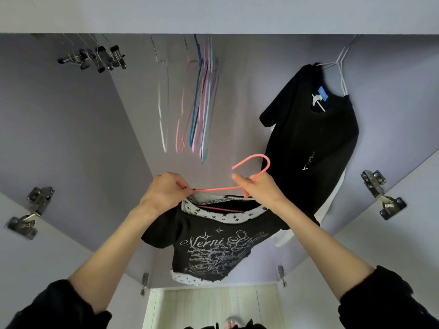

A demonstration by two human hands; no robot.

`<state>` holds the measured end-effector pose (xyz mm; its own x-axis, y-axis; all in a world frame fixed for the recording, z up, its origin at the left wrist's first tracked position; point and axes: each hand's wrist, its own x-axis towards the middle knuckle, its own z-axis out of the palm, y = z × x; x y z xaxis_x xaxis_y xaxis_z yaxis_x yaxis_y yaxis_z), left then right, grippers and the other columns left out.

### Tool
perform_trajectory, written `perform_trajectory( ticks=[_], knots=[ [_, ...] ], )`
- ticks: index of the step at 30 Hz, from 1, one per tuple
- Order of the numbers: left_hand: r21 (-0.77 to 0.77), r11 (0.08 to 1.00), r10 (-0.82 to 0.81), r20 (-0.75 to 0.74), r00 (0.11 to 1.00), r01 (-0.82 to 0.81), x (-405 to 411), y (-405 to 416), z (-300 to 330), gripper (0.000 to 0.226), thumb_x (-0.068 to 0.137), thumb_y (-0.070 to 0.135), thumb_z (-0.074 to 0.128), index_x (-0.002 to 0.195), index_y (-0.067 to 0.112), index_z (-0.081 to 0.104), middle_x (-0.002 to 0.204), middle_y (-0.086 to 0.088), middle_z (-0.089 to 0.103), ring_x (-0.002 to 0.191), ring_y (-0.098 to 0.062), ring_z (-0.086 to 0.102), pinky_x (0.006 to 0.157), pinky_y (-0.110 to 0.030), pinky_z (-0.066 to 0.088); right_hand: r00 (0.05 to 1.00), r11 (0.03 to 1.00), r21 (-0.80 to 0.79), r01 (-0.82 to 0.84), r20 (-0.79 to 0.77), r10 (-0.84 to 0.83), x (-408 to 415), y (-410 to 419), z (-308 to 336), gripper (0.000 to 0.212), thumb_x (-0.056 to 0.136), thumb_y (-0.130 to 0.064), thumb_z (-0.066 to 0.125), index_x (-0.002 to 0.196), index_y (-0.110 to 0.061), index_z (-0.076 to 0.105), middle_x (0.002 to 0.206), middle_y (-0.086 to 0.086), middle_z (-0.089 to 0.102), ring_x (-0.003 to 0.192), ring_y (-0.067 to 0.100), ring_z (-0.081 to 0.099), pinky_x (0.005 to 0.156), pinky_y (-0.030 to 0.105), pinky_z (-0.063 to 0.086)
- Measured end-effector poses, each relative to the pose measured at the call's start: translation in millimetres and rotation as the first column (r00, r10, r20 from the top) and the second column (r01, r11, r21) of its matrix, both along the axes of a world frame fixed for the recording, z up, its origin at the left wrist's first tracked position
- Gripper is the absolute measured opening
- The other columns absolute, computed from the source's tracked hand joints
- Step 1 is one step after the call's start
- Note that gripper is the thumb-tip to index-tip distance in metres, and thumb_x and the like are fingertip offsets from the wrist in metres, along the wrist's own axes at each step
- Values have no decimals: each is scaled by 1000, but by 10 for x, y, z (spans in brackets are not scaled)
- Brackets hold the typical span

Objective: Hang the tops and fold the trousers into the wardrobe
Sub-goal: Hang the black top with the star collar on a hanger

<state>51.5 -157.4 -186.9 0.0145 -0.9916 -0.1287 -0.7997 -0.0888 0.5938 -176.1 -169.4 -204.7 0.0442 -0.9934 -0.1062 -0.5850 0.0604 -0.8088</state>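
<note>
A black printed top (pixel 209 245) with a white star-patterned collar hangs on a pink hanger (pixel 255 162) that I hold up inside the wardrobe. My left hand (pixel 166 193) pinches the hanger's left arm together with the collar. Higher on the right, my right hand (pixel 259 188) grips the hanger just below its hook. The hanger's lower bar shows inside the neck opening. A second black top (pixel 311 143) hangs on a white hanger (pixel 339 65) at the right of the wardrobe.
Several empty coloured hangers (pixel 202 103) and a white hanger (pixel 162 103) hang in the middle of the wardrobe. Metal clip hangers (pixel 99 58) hang at the upper left. Door hinges (pixel 380 193) stick out on both open doors. Pale floor (pixel 213 305) shows below.
</note>
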Motion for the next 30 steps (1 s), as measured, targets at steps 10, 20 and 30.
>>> perform_trajectory(
  ticks=[10, 20, 30],
  knots=[
    [-243, 949, -165, 154, 974, 199, 7, 131, -164, 18, 93, 11, 57, 103, 8, 71, 102, -7, 55, 91, -26, 58, 81, -26, 41, 994, 994, -7, -105, 6, 105, 149, -43, 218, 56, 89, -44, 57, 40, -19, 51, 27, -10, 31, 30, 3, 37, 44, 6, 32],
    [-414, 907, -83, -3, 997, 75, 175, 123, -91, 17, 88, -3, 59, 93, 2, 74, 93, -14, 65, 83, -29, 61, 74, -20, 37, 972, 974, -7, -226, 61, 226, -347, -73, 314, 31, 89, -20, 63, 118, -10, 63, 112, 3, 64, 105, 10, 58, 94, 21, 41],
    [-412, 911, -44, -49, 998, 20, 204, 89, -85, 17, 88, -5, 58, 96, -2, 73, 95, -16, 66, 84, -26, 59, 76, -13, 34, 996, 996, -42, -74, -57, 71, -689, -141, 114, 16, 86, -10, 66, 100, -6, 72, 92, -1, 68, 77, -5, 58, 69, 4, 42]
  ],
)
